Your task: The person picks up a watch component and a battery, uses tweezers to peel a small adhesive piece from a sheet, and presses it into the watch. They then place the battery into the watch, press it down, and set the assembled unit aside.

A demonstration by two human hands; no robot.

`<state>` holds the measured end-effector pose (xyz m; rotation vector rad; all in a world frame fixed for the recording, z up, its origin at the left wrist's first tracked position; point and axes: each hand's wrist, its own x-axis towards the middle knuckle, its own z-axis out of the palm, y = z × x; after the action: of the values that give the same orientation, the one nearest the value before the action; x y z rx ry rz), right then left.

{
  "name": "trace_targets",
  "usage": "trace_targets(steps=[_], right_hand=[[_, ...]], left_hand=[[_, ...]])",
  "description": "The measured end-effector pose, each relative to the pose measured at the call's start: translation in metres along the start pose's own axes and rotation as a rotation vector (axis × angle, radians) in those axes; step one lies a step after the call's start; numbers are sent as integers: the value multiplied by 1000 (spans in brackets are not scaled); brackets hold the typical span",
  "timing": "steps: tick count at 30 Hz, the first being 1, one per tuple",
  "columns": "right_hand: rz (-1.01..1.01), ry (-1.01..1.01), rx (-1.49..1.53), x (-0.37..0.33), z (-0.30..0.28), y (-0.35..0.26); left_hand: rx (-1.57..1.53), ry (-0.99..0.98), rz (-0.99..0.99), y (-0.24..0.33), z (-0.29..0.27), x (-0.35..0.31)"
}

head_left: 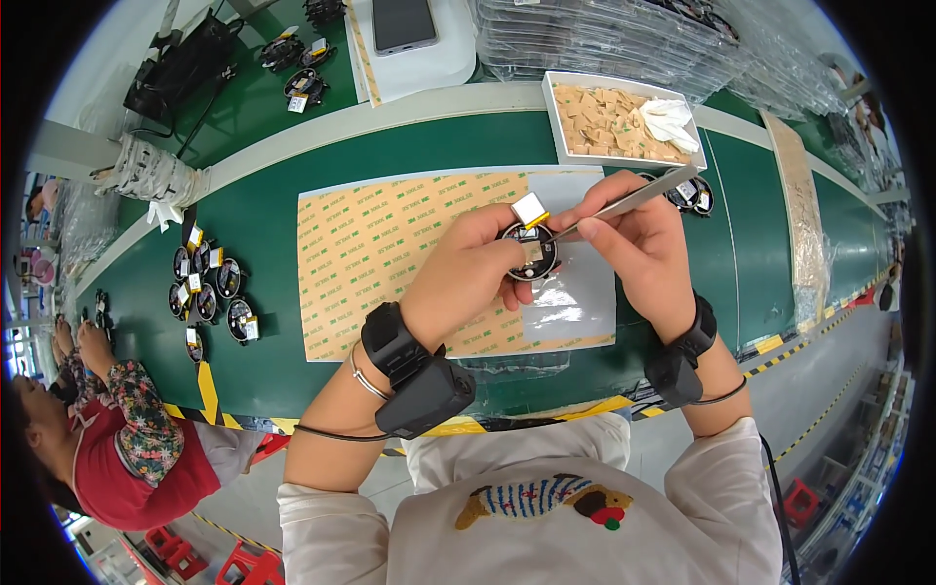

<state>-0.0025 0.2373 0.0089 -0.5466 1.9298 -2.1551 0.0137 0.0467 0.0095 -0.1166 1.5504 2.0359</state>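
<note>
Above the adhesive sheet, my left hand (466, 261) grips a round black electronic housing (542, 263), its thumb lying over the near edge. A small white battery with yellow tape (530, 209) sticks up from the housing's far side. A pale square patch shows inside the housing, partly under my thumb. My right hand (639, 239) pinches metal tweezers (639, 198), their tips reaching the housing's right side. Whether the tips hold anything is too small to tell. Under both hands lies a tan printed adhesive sheet (370, 263), its right part bare grey backing (575, 322).
A white box (558, 136) of tan paper scraps and a crumpled white tissue stands behind my right hand. Several round housings (207, 283) lie at left, more (694, 195) at right. Stacked clear trays (575, 44) and a phone (404, 24) are at the back. A co-worker (127, 439) sits at left.
</note>
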Motion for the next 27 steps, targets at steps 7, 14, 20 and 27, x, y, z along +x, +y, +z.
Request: trace_targets(steps=[7,14,20,27], right_hand=[[77,78,99,2,-1,-2],[-38,49,-34,-1,7,-3],[20,21,165,3,-2,-5],[-200,464,-312,18,-37,-4]], left_hand=[[-75,-39,-25,6,-1,-3],[-191,-37,11,-1,-3,-1],[-204,-19,27,-2,-3,2],[-184,-61,16,2,-2,2]])
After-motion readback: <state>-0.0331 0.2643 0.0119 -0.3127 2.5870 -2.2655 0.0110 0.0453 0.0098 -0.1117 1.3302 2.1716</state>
